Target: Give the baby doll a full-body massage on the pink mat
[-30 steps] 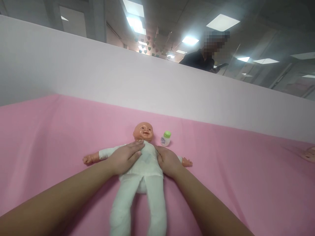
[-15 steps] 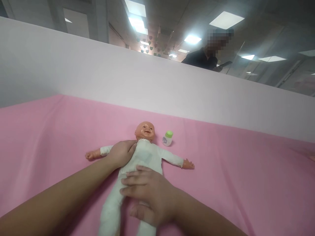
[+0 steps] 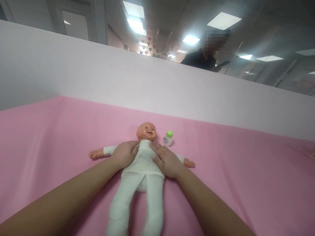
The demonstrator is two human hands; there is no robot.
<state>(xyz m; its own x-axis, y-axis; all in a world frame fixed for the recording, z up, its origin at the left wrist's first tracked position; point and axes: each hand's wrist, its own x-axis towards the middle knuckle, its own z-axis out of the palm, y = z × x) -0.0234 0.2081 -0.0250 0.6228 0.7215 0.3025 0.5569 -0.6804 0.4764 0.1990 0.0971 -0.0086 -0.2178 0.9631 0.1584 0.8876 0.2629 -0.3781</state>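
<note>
A baby doll [image 3: 142,164] with a white cloth body lies on its back on a pink sheet [image 3: 73,131], head away from me and arms spread. My left hand [image 3: 125,154] rests flat on the doll's chest and shoulder at the left side, fingers pointing toward its neck. On the other side of the chest lies my right hand [image 3: 168,160], fingers stretched out toward the shoulder. Both hands are open and cover parts of the doll's upper arms. A small bottle [image 3: 168,138] with a green cap stands beside the doll's head, just beyond my right fingertips.
A white wall panel [image 3: 137,82] rises behind the pink sheet. Above it, a person [image 3: 199,59] in dark clothing holds a dark flat object [image 3: 223,64]. Ceiling lights show overhead. Something skin-coloured [image 3: 312,153] is cut off at the right edge.
My right hand has moved up from over the doll's hips and legs to its chest, uncovering them. My left hand stays on the chest. The doll has shifted slightly to the right in view.
</note>
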